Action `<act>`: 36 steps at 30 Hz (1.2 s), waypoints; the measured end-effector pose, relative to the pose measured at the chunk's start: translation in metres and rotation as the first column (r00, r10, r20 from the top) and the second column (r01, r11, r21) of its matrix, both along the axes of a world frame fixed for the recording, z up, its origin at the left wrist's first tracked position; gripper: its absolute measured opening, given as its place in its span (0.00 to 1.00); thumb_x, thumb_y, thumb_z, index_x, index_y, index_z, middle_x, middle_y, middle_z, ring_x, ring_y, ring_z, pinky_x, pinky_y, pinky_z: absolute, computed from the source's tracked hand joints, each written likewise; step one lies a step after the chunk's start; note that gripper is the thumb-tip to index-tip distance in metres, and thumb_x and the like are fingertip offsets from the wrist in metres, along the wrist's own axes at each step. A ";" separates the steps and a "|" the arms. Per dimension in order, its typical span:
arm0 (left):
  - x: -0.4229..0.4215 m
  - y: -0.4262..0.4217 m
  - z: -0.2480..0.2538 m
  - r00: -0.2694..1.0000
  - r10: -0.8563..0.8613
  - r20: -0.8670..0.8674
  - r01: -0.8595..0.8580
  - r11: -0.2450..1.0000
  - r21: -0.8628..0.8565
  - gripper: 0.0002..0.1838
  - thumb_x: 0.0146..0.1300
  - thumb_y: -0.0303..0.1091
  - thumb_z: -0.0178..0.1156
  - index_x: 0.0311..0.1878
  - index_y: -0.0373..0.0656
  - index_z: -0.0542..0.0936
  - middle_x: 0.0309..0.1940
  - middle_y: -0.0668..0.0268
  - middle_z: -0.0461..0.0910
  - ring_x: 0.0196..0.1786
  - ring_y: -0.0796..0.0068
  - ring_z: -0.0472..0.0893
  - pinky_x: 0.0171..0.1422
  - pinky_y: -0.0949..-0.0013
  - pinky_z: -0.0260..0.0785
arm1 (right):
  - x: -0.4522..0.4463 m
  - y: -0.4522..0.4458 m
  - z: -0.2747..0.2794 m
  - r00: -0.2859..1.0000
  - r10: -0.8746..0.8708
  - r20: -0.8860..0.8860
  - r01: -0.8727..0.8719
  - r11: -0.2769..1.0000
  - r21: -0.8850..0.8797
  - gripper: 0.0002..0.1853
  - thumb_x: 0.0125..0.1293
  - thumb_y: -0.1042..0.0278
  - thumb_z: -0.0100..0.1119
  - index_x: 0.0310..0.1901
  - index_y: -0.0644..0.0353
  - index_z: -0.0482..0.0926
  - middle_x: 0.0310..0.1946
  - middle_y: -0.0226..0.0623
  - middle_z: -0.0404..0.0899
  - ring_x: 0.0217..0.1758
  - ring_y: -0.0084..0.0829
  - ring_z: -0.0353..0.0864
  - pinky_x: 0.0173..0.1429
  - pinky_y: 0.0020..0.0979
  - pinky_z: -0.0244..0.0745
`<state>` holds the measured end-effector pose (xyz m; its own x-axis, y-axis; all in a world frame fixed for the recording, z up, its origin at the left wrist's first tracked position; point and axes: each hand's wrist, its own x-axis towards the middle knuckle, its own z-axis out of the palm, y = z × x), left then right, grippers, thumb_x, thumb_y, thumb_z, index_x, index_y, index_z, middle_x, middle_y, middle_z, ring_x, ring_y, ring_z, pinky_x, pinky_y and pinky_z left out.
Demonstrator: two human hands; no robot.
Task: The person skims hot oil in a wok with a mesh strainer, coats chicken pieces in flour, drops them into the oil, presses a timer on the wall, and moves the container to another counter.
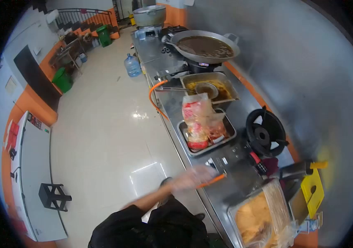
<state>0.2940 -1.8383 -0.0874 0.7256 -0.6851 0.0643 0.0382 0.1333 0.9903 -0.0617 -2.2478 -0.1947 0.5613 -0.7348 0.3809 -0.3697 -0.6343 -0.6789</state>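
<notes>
My left hand (195, 177), in a clear plastic glove, is over the front edge of the steel counter, beside an orange hose (213, 180). It is smeared by motion, and its fingers cannot be made out. My right hand does not show. Beyond the left hand, a metal tray (231, 125) holds plastic bags of red and orange food (198, 120). At the lower right, a steel tray (233, 219) holds orange-beige powder (253, 215), with clear plastic (276, 202) over its right side.
A burner (263, 134) stands near the wall. Farther along are a pan with a strainer (206, 89), a wok of dark liquid (203, 45) and a big pot (149, 17). A yellow board (313, 188) is at right. A water bottle (132, 66) and stool (54, 197) stand on the floor.
</notes>
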 end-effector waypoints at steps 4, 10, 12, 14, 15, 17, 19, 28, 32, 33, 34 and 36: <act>0.199 0.175 -0.042 0.776 0.616 -0.139 -0.631 0.762 -0.147 0.20 0.73 0.44 0.56 0.57 0.37 0.78 0.44 0.64 0.81 0.46 0.70 0.81 0.54 0.64 0.74 | -0.005 0.004 0.003 0.953 0.010 -0.304 0.018 0.996 0.088 0.25 0.66 0.63 0.59 0.64 0.60 0.72 0.56 0.49 0.79 0.54 0.41 0.81 0.59 0.38 0.77; 0.478 0.296 -0.094 0.581 0.695 0.424 -0.814 0.514 0.271 0.20 0.66 0.45 0.59 0.46 0.34 0.81 0.40 0.59 0.83 0.45 0.63 0.83 0.52 0.62 0.75 | 0.159 0.115 0.120 0.928 0.096 -0.361 -0.126 0.990 -0.061 0.24 0.67 0.64 0.59 0.64 0.55 0.73 0.56 0.44 0.79 0.55 0.40 0.80 0.62 0.39 0.75; 0.564 0.317 -0.159 0.553 0.254 0.794 -0.789 0.465 0.401 0.18 0.65 0.43 0.58 0.45 0.35 0.82 0.40 0.55 0.84 0.47 0.58 0.83 0.53 0.60 0.75 | 0.242 0.173 0.153 0.901 0.241 -0.361 -0.263 0.965 -0.012 0.20 0.67 0.66 0.58 0.60 0.55 0.77 0.54 0.42 0.81 0.54 0.39 0.80 0.62 0.38 0.75; 0.631 0.318 -0.206 0.504 -0.037 0.863 -0.782 0.405 0.474 0.16 0.64 0.41 0.57 0.45 0.39 0.83 0.40 0.52 0.84 0.48 0.53 0.83 0.54 0.58 0.76 | 0.326 0.231 0.165 0.841 0.438 -0.319 -0.441 0.895 0.065 0.17 0.66 0.67 0.57 0.56 0.55 0.81 0.52 0.40 0.82 0.54 0.38 0.80 0.62 0.37 0.74; 0.650 0.311 -0.213 0.529 -0.055 0.847 -0.768 0.393 0.505 0.14 0.64 0.40 0.57 0.45 0.41 0.84 0.40 0.51 0.84 0.47 0.51 0.83 0.53 0.58 0.77 | 0.367 0.264 0.161 0.795 0.544 -0.268 -0.537 0.837 0.106 0.15 0.66 0.68 0.57 0.54 0.55 0.83 0.51 0.39 0.83 0.53 0.38 0.81 0.62 0.37 0.73; 0.680 0.303 -0.222 0.604 -0.010 0.797 -0.719 0.425 0.550 0.13 0.63 0.38 0.56 0.44 0.45 0.85 0.41 0.50 0.84 0.46 0.49 0.84 0.52 0.56 0.77 | 0.455 0.338 0.146 0.738 0.656 -0.159 -0.635 0.754 0.166 0.13 0.69 0.66 0.55 0.51 0.59 0.82 0.48 0.39 0.84 0.48 0.34 0.82 0.47 0.30 0.73; 0.681 0.302 -0.208 0.700 0.094 0.708 -0.653 0.485 0.582 0.12 0.61 0.40 0.59 0.43 0.46 0.86 0.39 0.51 0.84 0.44 0.49 0.84 0.50 0.55 0.78 | 0.537 0.404 0.124 0.719 0.695 0.024 -0.666 0.678 0.311 0.13 0.72 0.64 0.54 0.48 0.63 0.81 0.45 0.40 0.84 0.43 0.30 0.84 0.31 0.24 0.73; 0.650 0.314 -0.166 0.834 0.391 0.388 -0.551 0.612 0.567 0.14 0.48 0.39 0.75 0.32 0.39 0.86 0.25 0.57 0.85 0.29 0.69 0.84 0.37 0.62 0.76 | 0.731 0.475 0.100 0.875 -0.052 0.482 -0.456 -0.423 0.783 0.19 0.75 0.49 0.50 0.54 0.56 0.72 0.47 0.40 0.81 0.36 0.28 0.78 0.25 0.20 0.71; 0.638 0.304 -0.141 0.785 0.418 0.457 -0.618 0.567 0.544 0.12 0.51 0.33 0.76 0.32 0.34 0.85 0.20 0.61 0.84 0.25 0.75 0.83 0.32 0.68 0.74 | 0.730 0.445 0.049 0.794 -0.224 0.565 -0.573 -0.587 0.572 0.16 0.76 0.53 0.48 0.54 0.56 0.72 0.36 0.33 0.75 0.33 0.25 0.75 0.21 0.23 0.67; 0.635 0.304 -0.139 0.790 0.443 0.424 -0.614 0.564 0.553 0.12 0.52 0.33 0.75 0.33 0.34 0.85 0.20 0.61 0.83 0.25 0.75 0.83 0.32 0.69 0.74 | 0.725 0.445 0.051 0.809 -0.265 0.525 -0.571 -0.567 0.593 0.15 0.76 0.54 0.48 0.53 0.56 0.72 0.35 0.33 0.74 0.33 0.25 0.75 0.19 0.23 0.67; 0.636 0.306 -0.142 0.821 0.433 0.371 -0.570 0.613 0.546 0.12 0.54 0.34 0.73 0.35 0.34 0.85 0.20 0.61 0.83 0.25 0.75 0.83 0.32 0.69 0.74 | 0.724 0.448 0.070 0.867 -0.212 0.451 -0.495 -0.471 0.730 0.14 0.76 0.54 0.50 0.49 0.56 0.75 0.29 0.30 0.72 0.27 0.23 0.72 0.18 0.23 0.65; 0.636 0.309 -0.148 0.820 0.477 0.317 -0.572 0.663 0.483 0.16 0.54 0.40 0.73 0.35 0.35 0.83 0.21 0.58 0.83 0.25 0.69 0.84 0.33 0.66 0.74 | 0.720 0.453 0.120 0.950 -0.109 0.293 -0.313 -0.325 0.893 0.14 0.74 0.54 0.53 0.43 0.56 0.78 0.20 0.25 0.67 0.18 0.22 0.67 0.16 0.24 0.61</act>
